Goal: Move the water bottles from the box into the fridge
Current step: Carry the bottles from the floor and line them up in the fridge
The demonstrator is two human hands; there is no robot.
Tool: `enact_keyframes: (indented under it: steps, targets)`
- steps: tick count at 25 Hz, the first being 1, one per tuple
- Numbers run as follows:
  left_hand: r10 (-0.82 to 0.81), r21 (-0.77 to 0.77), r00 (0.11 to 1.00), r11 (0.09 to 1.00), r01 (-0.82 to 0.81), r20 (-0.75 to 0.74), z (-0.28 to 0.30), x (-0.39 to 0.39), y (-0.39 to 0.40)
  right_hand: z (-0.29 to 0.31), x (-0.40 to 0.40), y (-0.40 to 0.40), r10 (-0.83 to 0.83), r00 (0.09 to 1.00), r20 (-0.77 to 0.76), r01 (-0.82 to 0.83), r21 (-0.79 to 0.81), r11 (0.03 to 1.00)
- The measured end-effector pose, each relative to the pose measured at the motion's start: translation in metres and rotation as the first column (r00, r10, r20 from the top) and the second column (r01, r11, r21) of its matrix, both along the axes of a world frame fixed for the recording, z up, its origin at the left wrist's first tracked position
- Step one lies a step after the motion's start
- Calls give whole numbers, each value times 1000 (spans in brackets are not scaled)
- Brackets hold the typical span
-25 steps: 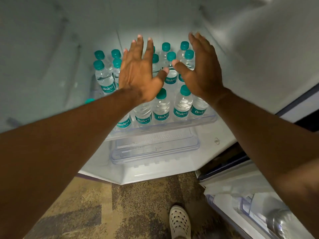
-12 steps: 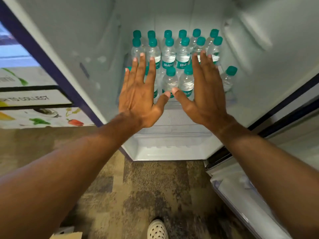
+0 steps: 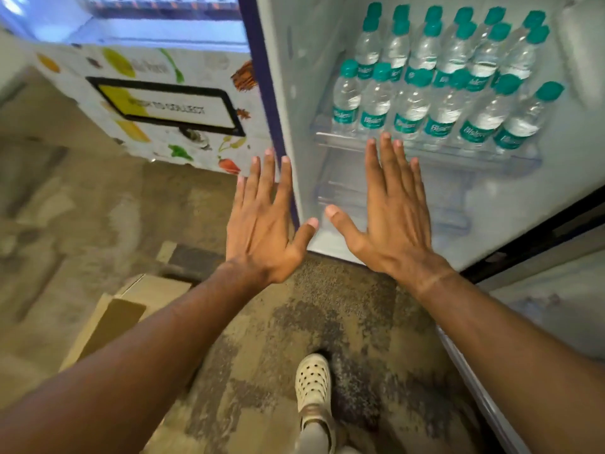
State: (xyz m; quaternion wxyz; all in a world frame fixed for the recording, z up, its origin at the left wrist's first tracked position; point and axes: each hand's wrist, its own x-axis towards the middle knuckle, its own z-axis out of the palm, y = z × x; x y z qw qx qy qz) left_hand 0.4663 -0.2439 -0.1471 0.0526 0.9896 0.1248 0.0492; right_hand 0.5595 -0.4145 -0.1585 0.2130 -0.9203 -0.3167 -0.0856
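The water bottles [image 3: 435, 80] are seen standing upright in close rows on a clear shelf [image 3: 425, 152] inside the open fridge [image 3: 307, 93], each capped in teal and banded with a teal label; the front row stands just behind the shelf's raised lip, and the rows behind are partly hidden by it. Below the shelf a clear drawer [image 3: 343, 191] is visible, somewhat blurred. The right hand [image 3: 393, 221] is held out flat in front of the fridge interior, back upward, its fingers straight and spread and its thumb stretched toward the left; its grip is unclenched and nothing is held, and its fingertips [image 3: 386, 137] are seen against the shelf's front edge, though contact cannot be judged. The left hand [image 3: 265, 224] is held out the same way just beside it, fingers straight, thumb pointed toward the right thumb, its grip likewise unclenched and empty; it is seen against the fridge's dark blue side edge [image 3: 262, 77]. To the left of the fridge a white cabinet [image 3: 157, 103] printed with fruit and vegetables and a framed sign is seen. A cardboard box [image 3: 124, 309] lies on the mottled carpet [image 3: 327, 322] under the left forearm, its contents not visible. A pale perforated shoe [image 3: 311, 381] is seen on the carpet between the arms.
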Motion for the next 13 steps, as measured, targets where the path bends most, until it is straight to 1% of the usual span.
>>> enact_keyframes:
  steps: [4, 6, 9, 13]
  targets:
    - [131, -20, 991, 991, -131, -19, -8, -83, 5, -12, -55, 21, 138, 990, -22, -139, -15, 990]
    - [206, -24, 978, 978, -207, -45, -21, -123, 12, -23, -85, 37, 208, 977, -42, -210, -50, 976]
    - [321, -36, 944, 945, -324, -75, -37, -179, 22, -40, -133, 57, 310, 946, -96, -319, -101, 942]
    - [433, -52, 897, 897, -439, -88, -53, -255, 35, -62, -198, 81, 430, 890, -150, -451, -148, 880]
